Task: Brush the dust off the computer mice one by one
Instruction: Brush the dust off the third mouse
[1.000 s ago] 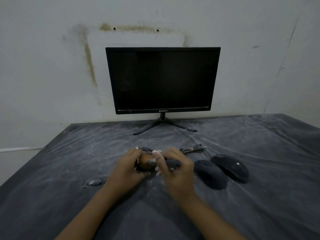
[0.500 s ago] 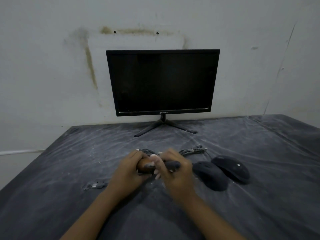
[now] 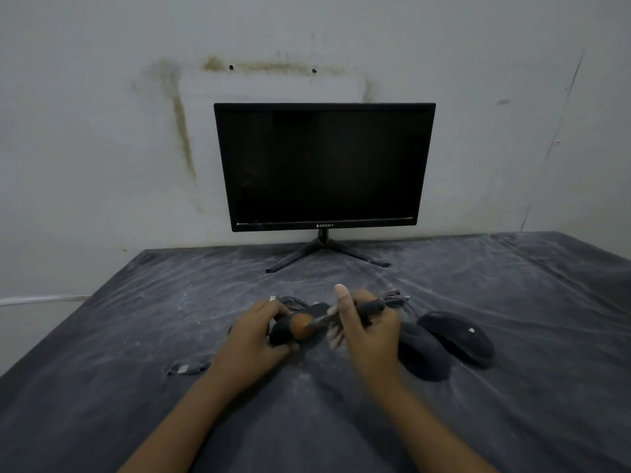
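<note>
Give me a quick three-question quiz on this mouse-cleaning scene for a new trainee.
1. True or false: the right hand grips the brush.
2. The left hand holds: A) a mouse; B) a keyboard; C) nothing.
3. Fill in: the monitor screen is ___.

Key: 1 true; 2 A; 3 dark.

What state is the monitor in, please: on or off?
Off, as far as the picture shows: the monitor has a uniformly black screen, with no image or glow on it.
</note>
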